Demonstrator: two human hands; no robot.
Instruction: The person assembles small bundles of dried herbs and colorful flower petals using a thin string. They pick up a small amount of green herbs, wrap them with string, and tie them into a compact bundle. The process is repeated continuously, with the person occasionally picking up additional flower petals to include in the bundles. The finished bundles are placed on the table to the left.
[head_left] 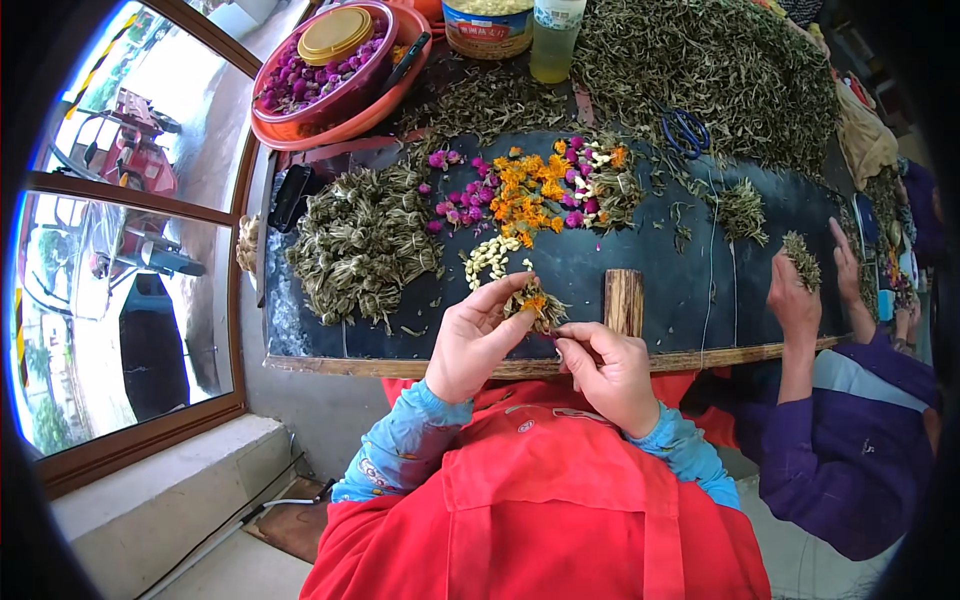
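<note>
My left hand (468,338) is closed around a small bundle of dried leaves (546,318), with an orange flower (533,303) showing in its middle. At the bundle's lower right edge, my right hand (612,375) is pinched closed. A tiny purple bit shows by its fingertips, too small to name. Just beyond my left hand lie pale cream buds (488,258). Past them are loose orange flowers (522,192) and purple globe flowers (468,207). A short wooden block (624,302) stands on the dark table (672,290) near my right hand.
Tied leaf bundles (365,240) are heaped at left, below a red basin (290,120) of purple flowers. Loose dried leaves (710,80) cover the far side, near blue-handled scissors (686,132) and a drink cup (556,45). At right, a co-worker's hand (795,295) holds a leaf bundle.
</note>
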